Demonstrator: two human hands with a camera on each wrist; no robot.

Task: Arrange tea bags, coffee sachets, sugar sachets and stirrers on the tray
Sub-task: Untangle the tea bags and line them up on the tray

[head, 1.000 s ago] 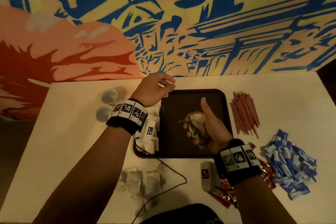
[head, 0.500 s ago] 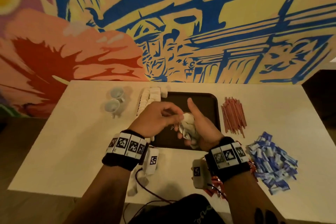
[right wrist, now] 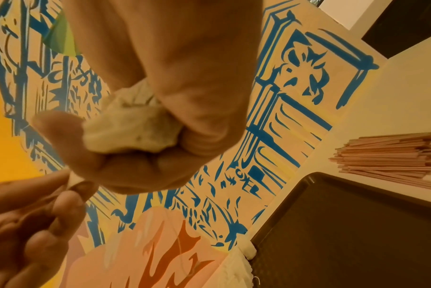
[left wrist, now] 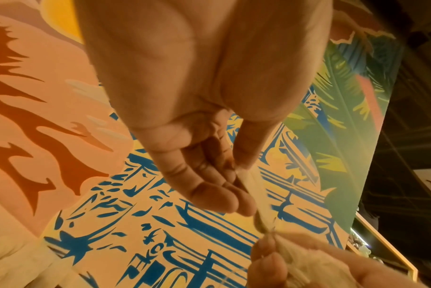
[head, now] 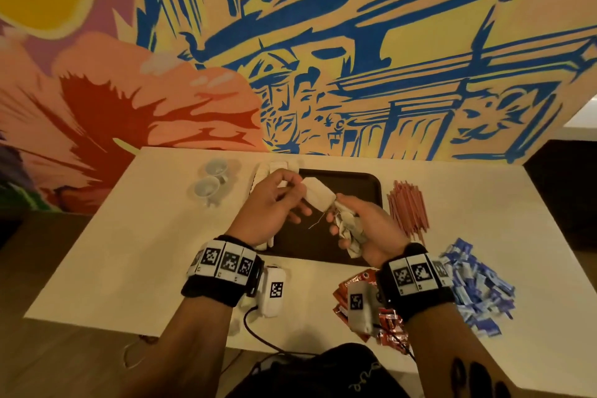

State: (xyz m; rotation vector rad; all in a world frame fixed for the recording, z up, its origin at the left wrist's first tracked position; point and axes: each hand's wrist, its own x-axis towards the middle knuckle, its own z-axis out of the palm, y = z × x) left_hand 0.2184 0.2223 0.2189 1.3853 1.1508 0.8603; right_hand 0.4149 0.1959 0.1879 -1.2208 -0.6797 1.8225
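Note:
My left hand (head: 298, 182) pinches a single white tea bag (head: 318, 192) between thumb and forefinger, above the black tray (head: 355, 181). The bag's other end still touches the crumpled bunch of tea bags (head: 350, 231) that my right hand (head: 339, 213) grips. The left wrist view shows the pinched tea bag (left wrist: 255, 193) edge-on. In the right wrist view the bunch of tea bags (right wrist: 130, 126) fills my fist. A row of tea bags (head: 269, 171) lies along the tray's left edge. Red stirrers (head: 408, 207), blue sugar sachets (head: 475, 287) and red coffee sachets (head: 389, 326) lie on the table.
Two small cups (head: 210, 179) stand left of the tray. The white table (head: 129, 236) ends at a painted wall behind, and its front edge is close to my body. A cable hangs off the front edge under my left wrist.
My left hand came back from the tray's far left corner to the bunch. It has now drawn one tea bag up and to the left, out of my right hand's grip.

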